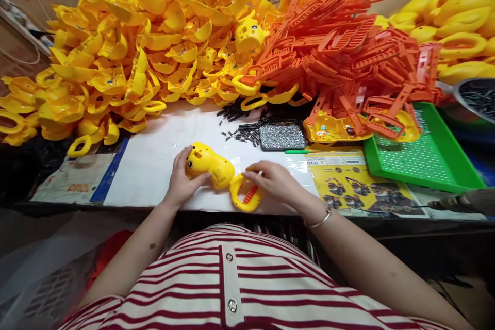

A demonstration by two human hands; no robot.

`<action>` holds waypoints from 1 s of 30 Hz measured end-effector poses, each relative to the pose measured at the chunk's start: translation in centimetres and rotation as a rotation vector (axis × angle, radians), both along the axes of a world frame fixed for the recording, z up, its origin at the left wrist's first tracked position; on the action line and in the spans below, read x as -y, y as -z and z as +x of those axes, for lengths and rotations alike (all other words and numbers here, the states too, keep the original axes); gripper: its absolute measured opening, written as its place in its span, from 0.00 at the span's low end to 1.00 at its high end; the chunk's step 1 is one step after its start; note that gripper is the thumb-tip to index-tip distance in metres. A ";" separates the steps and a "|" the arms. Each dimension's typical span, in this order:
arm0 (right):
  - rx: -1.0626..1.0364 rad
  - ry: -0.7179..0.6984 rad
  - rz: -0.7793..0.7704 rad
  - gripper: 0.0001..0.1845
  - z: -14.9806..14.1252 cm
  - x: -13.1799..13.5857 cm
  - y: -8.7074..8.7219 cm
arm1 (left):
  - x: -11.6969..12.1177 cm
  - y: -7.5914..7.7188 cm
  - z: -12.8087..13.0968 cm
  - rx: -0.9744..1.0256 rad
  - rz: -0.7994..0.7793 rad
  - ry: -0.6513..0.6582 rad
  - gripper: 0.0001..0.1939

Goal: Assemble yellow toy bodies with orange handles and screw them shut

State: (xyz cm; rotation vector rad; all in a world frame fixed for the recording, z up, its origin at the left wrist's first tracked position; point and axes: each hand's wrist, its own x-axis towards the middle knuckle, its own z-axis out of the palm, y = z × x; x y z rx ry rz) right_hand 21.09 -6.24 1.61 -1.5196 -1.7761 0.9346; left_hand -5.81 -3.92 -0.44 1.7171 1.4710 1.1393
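Observation:
A yellow plastic animal toy (216,162) lies across the white work surface (147,170), its head with a printed eye pointing left. My left hand (181,178) is closed around the head end, thumb along the near side. At the other end, my right hand (275,180) pinches the toy's looped handle (235,197) between thumb and fingers. An orange ridged strip (251,195) shows along the inside of that loop. How far the fingers wrap beneath the toy is hidden.
Yellow toy shells (116,46) pile up behind and left, beside a heap of orange plastic parts (328,51). Small black pieces (247,131) lie near a dark tray of screws (282,137). A green tray (444,165) and a power screwdriver (467,201) sit right.

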 end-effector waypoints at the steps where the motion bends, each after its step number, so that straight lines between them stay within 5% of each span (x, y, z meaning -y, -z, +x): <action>1: 0.109 0.046 0.103 0.14 1.0 -0.8 -0.4 | -0.2 0.1 0.6 -0.034 0.022 0.000 0.42; 5: 0.592 0.274 0.249 0.16 4.8 -4.7 -1.5 | -1.2 0.1 2.9 -0.037 0.076 -0.091 0.40; 10: 0.933 0.218 0.147 0.17 6.5 -7.3 -0.3 | -1.1 1.1 4.9 -0.024 0.099 -0.153 0.44; 16: 0.828 0.303 0.353 0.18 7.4 -7.0 1.4 | -0.4 1.9 4.9 0.019 0.038 -0.127 0.46; 21: 0.670 0.382 0.330 0.19 8.5 -7.2 2.0 | -0.4 1.5 4.7 0.036 0.013 -0.100 0.46; 30: 0.749 0.222 0.256 0.16 7.7 -6.9 1.8 | -0.2 1.0 4.7 0.041 -0.005 -0.093 0.46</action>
